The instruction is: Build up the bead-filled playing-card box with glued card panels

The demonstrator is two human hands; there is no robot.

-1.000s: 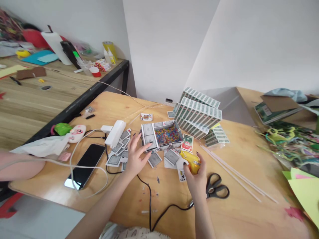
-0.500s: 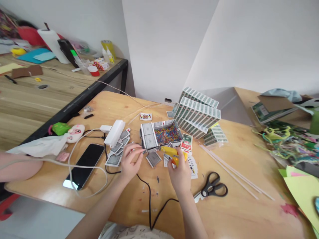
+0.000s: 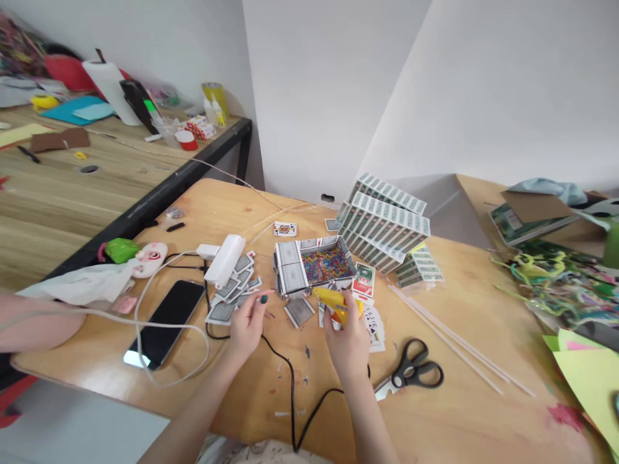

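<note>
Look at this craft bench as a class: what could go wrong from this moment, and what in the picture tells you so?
1. The right hand holds a yellow glue gun close to the left hand; its fingertips could get burnt.
2. The gun's black cord trails off the table edge and could snag, perhaps tipping the card box of beads.
3. The scissors lie beside the right wrist.

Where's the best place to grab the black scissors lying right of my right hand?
Take the scissors by the black handle loops, coming from above and the right. They lie flat on the table, loops on the far right side, blades pointing toward the right hand, which holds the yellow glue gun.
</note>
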